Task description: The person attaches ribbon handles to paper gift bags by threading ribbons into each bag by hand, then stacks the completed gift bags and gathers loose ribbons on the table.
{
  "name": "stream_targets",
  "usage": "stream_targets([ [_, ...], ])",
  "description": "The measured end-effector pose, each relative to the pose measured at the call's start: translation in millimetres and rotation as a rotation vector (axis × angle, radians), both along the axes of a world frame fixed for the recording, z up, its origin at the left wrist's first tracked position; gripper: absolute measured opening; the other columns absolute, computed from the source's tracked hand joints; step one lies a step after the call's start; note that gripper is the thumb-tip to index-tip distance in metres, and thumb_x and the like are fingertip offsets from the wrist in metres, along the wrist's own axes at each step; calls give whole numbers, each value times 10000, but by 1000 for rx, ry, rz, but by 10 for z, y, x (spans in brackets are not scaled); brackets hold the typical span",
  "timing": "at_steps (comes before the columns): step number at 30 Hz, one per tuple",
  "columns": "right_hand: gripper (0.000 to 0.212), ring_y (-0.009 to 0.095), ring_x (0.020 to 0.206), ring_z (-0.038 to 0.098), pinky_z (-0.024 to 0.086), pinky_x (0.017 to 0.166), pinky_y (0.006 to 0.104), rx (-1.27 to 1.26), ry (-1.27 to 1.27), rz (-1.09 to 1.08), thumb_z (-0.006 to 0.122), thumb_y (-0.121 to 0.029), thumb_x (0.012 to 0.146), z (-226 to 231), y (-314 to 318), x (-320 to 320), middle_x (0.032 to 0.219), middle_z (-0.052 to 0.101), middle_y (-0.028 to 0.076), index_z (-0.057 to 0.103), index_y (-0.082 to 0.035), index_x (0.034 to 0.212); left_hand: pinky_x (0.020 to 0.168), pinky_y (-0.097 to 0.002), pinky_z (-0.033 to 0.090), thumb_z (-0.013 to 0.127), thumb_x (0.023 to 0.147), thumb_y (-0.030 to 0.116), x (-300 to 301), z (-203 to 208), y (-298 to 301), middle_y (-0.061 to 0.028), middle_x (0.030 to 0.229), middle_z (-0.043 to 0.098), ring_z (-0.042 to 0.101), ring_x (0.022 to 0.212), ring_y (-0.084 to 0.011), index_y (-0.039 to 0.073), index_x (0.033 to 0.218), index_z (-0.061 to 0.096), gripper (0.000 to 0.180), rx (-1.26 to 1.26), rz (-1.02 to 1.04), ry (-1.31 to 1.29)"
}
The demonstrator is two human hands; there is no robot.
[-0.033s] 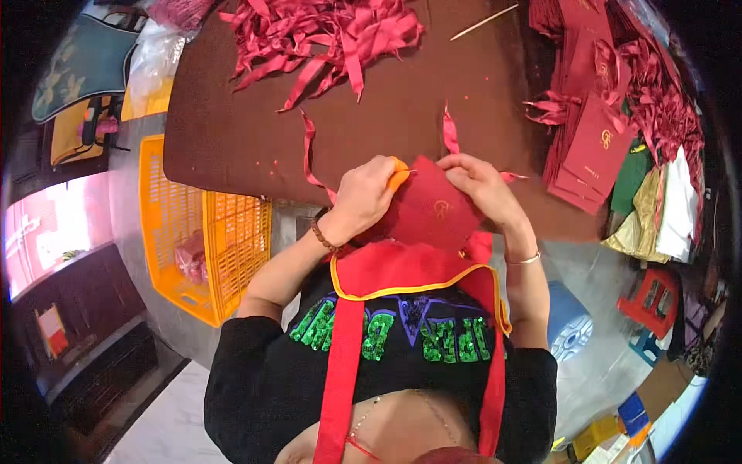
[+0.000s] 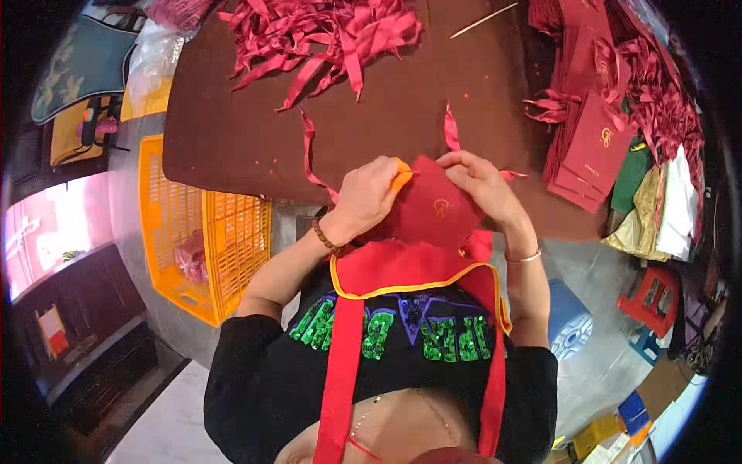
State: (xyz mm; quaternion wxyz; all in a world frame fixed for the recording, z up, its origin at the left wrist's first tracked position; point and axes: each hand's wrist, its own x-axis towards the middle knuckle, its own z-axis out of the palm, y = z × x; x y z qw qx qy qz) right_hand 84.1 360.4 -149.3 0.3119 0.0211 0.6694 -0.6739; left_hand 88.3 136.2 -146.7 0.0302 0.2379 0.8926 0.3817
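Note:
A flat dark red paper bag [image 2: 444, 209] with a gold emblem lies in front of me, one corner pointing away, at the table's near edge. My left hand [image 2: 369, 193] is closed on its upper left edge, an orange cover on the fingertips; a thin red end sticks out there, too small to make out. At the upper right edge, my right hand [image 2: 483, 184] pinches the bag between thumb and fingers. A dark pink ribbon [image 2: 451, 131] stretches away beyond the right hand. Another ribbon [image 2: 308, 151] trails past the left hand.
A heap of dark pink ribbons [image 2: 325, 39] covers the far left of the brown table [image 2: 232, 116]. A thin stick [image 2: 483, 21] lies at the far side. Stacked red bags [image 2: 595, 147] with ribbons fill the right side. Yellow crates [image 2: 205, 247] stand left, a blue stool [image 2: 570, 321] right.

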Motion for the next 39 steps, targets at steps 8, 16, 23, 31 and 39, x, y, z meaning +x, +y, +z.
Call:
stream_targets([
  [8,173,43,773,515,428,683,184,77,111,38,502,-98,887,-52,-8,146,861,565,-19,555,-15,1029,613,-420,463,557,808,99,178,-17,140,-163,809,571,571,734,-362,32,893,534,110,-82,-19,-26],
  [16,249,67,848,538,448,754,212,79,85,77,485,-117,899,-26,-30,115,949,589,16,551,33,1087,620,-413,466,566,796,92,78,40,163,-164,821,571,574,735,-363,21,878,545,110,-105,-7,-50],
  [23,246,71,819,539,442,733,221,-33,-23,9,489,-101,877,-54,-38,97,910,604,18,576,36,1062,593,-402,476,600,773,123,60,-15,75,-114,819,559,587,726,-315,47,867,564,127,97,-45,52],
  [31,247,70,815,536,441,733,212,-26,-72,-10,497,-101,876,-13,-77,109,916,600,10,575,31,1069,560,-428,455,549,808,96,112,19,110,-134,788,511,555,674,-348,44,880,502,100,-139,-96,81],
  [39,247,67,819,540,445,733,211,-111,-151,-45,505,-105,873,-14,-74,106,924,597,6,577,25,1070,566,-425,466,546,825,135,75,-21,138,-136,794,536,569,696,-352,43,870,522,105,-107,-75,70],
])
